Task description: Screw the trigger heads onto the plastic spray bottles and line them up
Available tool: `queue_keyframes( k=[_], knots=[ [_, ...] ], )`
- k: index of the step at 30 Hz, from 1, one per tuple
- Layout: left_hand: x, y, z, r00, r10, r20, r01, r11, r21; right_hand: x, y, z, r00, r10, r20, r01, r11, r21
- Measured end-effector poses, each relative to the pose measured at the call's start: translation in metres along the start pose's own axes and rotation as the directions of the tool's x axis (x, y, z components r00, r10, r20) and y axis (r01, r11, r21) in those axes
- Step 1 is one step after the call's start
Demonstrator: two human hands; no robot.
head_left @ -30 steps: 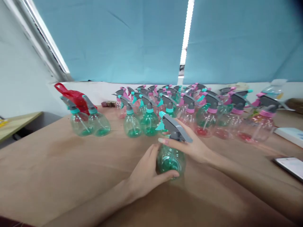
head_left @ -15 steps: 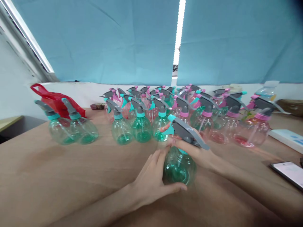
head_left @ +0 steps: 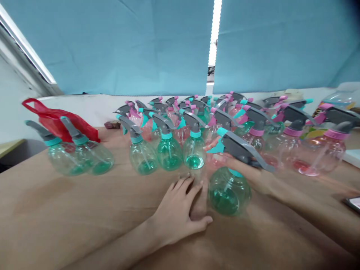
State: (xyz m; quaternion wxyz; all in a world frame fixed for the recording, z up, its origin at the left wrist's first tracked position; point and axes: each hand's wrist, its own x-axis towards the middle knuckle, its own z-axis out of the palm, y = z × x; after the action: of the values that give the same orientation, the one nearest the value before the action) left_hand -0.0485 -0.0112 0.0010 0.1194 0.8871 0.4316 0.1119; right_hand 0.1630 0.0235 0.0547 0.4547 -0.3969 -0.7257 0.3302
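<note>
A green spray bottle (head_left: 229,195) with a grey and turquoise trigger head stands a little right of the middle, near me. My right hand (head_left: 247,168) is closed around its neck, below the trigger, partly hidden by the spray head. To the left of the bottle, my left hand (head_left: 180,212) is over the table with its fingers apart, holding nothing and not touching the bottle. Just beyond my hands stand three green spray bottles in a row, the nearest to my left hand being one with green liquid (head_left: 194,153).
Behind are many pink and green spray bottles, with a pink-collared one (head_left: 317,153) at right. Two green bottles (head_left: 97,157) lean at left beside a red bag (head_left: 64,122). A phone (head_left: 354,202) lies at the right edge of the brown table (head_left: 70,225).
My left hand has let go of the green bottle and its fingers have spread. The bottle, in my right hand, is now farther right. The view has shifted slightly.
</note>
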Motion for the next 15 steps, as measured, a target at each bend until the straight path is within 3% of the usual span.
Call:
queue_keyframes(
  k=[4, 15],
  knots=[
    [-0.0001, -0.001, -0.0001, 1.0, 0.001, 0.01, -0.001, 1.0, -0.004, -0.0017, -0.0011, 0.0001, 0.999, 0.047, 0.015, -0.048, 0.996, 0.078],
    [-0.0004, -0.0034, 0.0012, 0.999, 0.034, 0.017, -0.035, 0.997, 0.067, -0.0009, -0.0042, -0.0003, 0.998, 0.059, 0.021, -0.061, 0.995, 0.074]
  ],
)
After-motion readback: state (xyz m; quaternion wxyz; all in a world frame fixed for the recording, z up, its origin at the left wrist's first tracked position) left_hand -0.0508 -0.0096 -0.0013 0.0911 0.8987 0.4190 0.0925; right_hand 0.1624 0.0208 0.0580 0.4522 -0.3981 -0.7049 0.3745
